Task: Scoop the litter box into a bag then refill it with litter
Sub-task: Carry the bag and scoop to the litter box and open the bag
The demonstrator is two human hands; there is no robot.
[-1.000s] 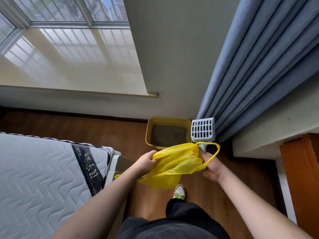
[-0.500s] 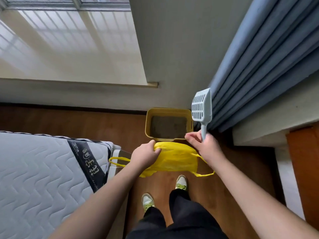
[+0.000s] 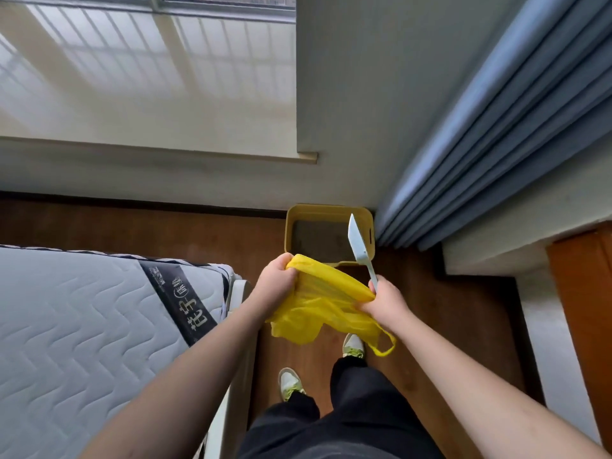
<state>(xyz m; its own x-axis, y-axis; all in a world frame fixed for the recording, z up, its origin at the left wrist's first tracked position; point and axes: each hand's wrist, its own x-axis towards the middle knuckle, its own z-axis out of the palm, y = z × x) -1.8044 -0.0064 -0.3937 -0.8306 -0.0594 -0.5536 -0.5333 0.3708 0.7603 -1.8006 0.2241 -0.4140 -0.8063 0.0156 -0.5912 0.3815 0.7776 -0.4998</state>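
Now turned edge-on, pale blue plastic litter scoop in right hand, both hands gripping crumpled yellow plastic bag, left hand bunching its rim, yellow litter box ahead, grey curtain beside, quilted mattress label unreadable

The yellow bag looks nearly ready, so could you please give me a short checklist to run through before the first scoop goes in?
1. Bag held on both sides: ok. The left hand and right hand each grip the yellow bag.
2. Bag mouth open wide enough: not ok, it is bunched between the hands.
3. Scoop in hand: ok. The right hand also holds the scoop by its handle.
4. Litter box within reach: ok, the litter box sits on the floor just ahead.
5. Clumps to remove: cannot tell, the litter shows only as a dark surface.
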